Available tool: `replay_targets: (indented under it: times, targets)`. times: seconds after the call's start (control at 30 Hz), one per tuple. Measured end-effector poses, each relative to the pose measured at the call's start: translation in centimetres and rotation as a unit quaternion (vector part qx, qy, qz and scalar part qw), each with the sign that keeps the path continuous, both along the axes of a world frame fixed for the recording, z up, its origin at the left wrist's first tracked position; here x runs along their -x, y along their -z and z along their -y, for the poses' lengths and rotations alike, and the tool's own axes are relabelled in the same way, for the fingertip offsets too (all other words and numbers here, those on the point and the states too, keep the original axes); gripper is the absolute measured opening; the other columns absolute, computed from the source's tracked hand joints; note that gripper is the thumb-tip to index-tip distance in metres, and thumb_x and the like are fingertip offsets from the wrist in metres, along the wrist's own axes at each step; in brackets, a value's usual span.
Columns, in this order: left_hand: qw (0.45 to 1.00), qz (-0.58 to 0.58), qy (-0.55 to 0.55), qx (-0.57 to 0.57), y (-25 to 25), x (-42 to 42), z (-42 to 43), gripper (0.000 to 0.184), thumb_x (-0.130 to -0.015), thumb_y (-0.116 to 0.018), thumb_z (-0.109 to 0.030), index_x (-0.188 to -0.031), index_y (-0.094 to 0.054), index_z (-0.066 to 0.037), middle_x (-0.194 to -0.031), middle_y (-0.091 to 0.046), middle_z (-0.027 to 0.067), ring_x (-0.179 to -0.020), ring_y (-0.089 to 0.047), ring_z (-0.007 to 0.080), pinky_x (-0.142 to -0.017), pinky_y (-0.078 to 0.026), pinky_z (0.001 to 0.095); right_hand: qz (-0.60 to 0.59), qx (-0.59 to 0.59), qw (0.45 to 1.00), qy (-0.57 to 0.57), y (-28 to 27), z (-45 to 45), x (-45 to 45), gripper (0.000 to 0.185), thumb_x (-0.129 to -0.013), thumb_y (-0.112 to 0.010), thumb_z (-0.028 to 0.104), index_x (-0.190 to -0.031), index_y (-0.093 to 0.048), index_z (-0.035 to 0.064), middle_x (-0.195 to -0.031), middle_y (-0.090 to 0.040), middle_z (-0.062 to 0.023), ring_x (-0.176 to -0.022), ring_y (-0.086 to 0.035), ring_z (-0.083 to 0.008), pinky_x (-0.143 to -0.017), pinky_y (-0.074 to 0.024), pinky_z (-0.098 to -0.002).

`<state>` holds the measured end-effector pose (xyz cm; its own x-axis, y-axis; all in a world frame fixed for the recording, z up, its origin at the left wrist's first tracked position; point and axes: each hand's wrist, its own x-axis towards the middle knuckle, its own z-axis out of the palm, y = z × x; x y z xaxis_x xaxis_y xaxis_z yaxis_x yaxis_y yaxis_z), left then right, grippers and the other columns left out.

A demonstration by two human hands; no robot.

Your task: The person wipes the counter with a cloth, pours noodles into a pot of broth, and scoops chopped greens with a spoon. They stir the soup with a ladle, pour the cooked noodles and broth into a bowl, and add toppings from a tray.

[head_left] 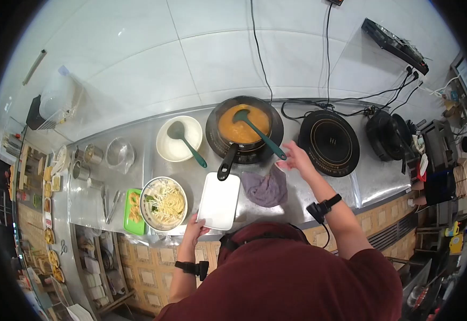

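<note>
My left hand (193,230) grips the lower left corner of a white rectangular tray (219,200), whose inside is bare. My right hand (296,159) is open, fingers apart, beside the handle end of a dark green ladle (260,135). Whether the fingertips touch that handle, I cannot tell. The ladle rests in a black pan (228,160) of orange-brown soup (233,130), which sits on a round black cooker. Just below my right hand lies a crumpled purple cloth (265,187). A white bowl (165,155) holds a second green ladle (180,136).
Left of the tray stand a bowl (145,216) of noodles and sprouts and a green tray (134,227) with shrimp-like pieces. Tongs (112,206), a clear bowl (120,154) and metal pots are farther left. A second round cooker (328,142) and a black pot (386,136) stand right.
</note>
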<state>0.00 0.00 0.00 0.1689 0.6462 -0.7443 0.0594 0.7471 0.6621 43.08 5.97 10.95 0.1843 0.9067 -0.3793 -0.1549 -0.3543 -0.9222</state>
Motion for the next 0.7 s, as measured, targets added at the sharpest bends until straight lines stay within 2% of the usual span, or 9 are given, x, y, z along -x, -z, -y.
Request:
replay_targets:
  times: [0.07,0.13,0.2,0.27,0.3,0.47,0.57,0.6,0.7]
  targets:
    - [1.000,0.002,0.019,-0.023,-2.6,-0.6,0.0,0.037,-0.085,-0.054,-0.010,-0.120,-0.043,-0.010,-0.100,-0.059,0.0085,-0.079,-0.063,0.0179,-0.065,-0.054,0.0275,-0.084,0.046,0.995,0.003,1.1,2.8,-0.9,0.030,-0.088,-0.047,0.032,-0.102,-0.058,0.0072,-0.072,-0.060,-0.0046,-0.050,-0.055,-0.0119,-0.042,-0.0398,-0.0212]
    - [0.998,0.023,0.054,-0.016,-3.2,-2.8,0.4,0.041,-0.085,-0.053,-0.011,-0.124,-0.039,-0.008,-0.097,-0.060,0.0100,-0.074,-0.063,0.0173,-0.064,-0.054,0.0268,0.099,0.083,0.980,-0.150,4.5,6.8,-2.4,0.029,-0.087,-0.051,0.033,-0.094,-0.062,0.0072,-0.069,-0.059,-0.0035,-0.050,-0.053,-0.0095,-0.044,-0.0404,-0.0216]
    - [0.994,0.032,0.097,-0.026,-4.3,-4.2,-1.6,0.042,-0.086,-0.052,-0.012,-0.125,-0.037,-0.006,-0.096,-0.060,0.0108,-0.073,-0.063,0.0170,-0.064,-0.053,0.0269,0.114,0.115,0.946,-0.281,5.4,9.2,0.0,0.030,-0.085,-0.054,0.035,-0.090,-0.065,0.0071,-0.068,-0.059,-0.0024,-0.052,-0.052,-0.0083,-0.048,-0.0417,-0.0218]
    - [0.988,0.050,0.145,-0.019,-4.8,-6.9,-2.5,0.041,-0.086,-0.052,-0.012,-0.123,-0.037,-0.005,-0.097,-0.059,0.0108,-0.076,-0.063,0.0172,-0.066,-0.053,0.0279,0.117,0.158,0.903,-0.382,3.1,11.0,2.0,0.030,-0.086,-0.052,0.033,-0.097,-0.065,0.0091,-0.073,-0.058,0.0021,-0.058,-0.050,-0.0054,-0.053,-0.0411,-0.0206]
    - [0.981,0.076,0.177,-0.018,-4.6,-8.3,-3.0,0.041,-0.086,-0.052,-0.013,-0.123,-0.037,-0.005,-0.098,-0.059,0.0111,-0.078,-0.063,0.0174,-0.068,-0.053,0.0281,0.079,0.145,0.913,-0.373,3.3,11.8,2.6,0.035,-0.084,-0.056,0.041,-0.093,-0.065,0.0080,-0.072,-0.059,-0.0002,-0.057,-0.051,-0.0076,-0.053,-0.0430,-0.0221]
    - [0.933,0.164,0.319,-0.019,-5.3,-15.2,-4.2,0.038,-0.087,-0.053,-0.014,-0.120,-0.037,-0.005,-0.103,-0.056,0.0130,-0.088,-0.061,0.0201,-0.075,-0.052,0.0302,0.089,0.184,0.925,-0.322,2.6,15.0,2.9,0.033,-0.088,-0.052,0.035,-0.090,-0.060,0.0025,-0.073,-0.059,-0.0019,-0.059,-0.053,-0.0081,-0.052,-0.0434,-0.0218]
    - [0.907,0.200,0.370,-0.007,-6.5,-18.5,-4.9,0.040,-0.088,-0.052,-0.013,-0.123,-0.035,-0.005,-0.106,-0.055,0.0130,-0.092,-0.060,0.0216,-0.079,-0.051,0.0315,-0.007,0.145,0.980,-0.140,4.7,18.7,1.2,0.030,-0.090,-0.051,0.030,-0.090,-0.058,0.0006,-0.074,-0.060,-0.0051,-0.061,-0.056,-0.0099,-0.053,-0.0456,-0.0225]
    - [0.897,0.210,0.389,-0.001,-6.9,-19.7,-4.8,0.042,-0.088,-0.052,-0.013,-0.125,-0.034,-0.006,-0.107,-0.055,0.0128,-0.094,-0.060,0.0221,-0.081,-0.050,0.0319,-0.042,0.136,0.989,-0.050,2.8,19.0,1.5,0.025,-0.090,-0.049,0.023,-0.093,-0.057,-0.0003,-0.073,-0.060,-0.0071,-0.060,-0.059,-0.0125,-0.054,-0.0483,-0.0239]
    - [0.845,0.289,0.450,0.015,-8.4,-22.7,-4.4,0.050,-0.088,-0.051,-0.012,-0.133,-0.028,-0.008,-0.114,-0.053,0.0133,-0.101,-0.057,0.0238,-0.086,-0.047,0.0334,-0.056,0.093,0.990,0.091,2.9,21.7,-0.4,0.020,-0.090,-0.047,0.018,-0.093,-0.055,0.0004,-0.074,-0.060,-0.0062,-0.062,-0.058,-0.0132,-0.057,-0.0484,-0.0242]
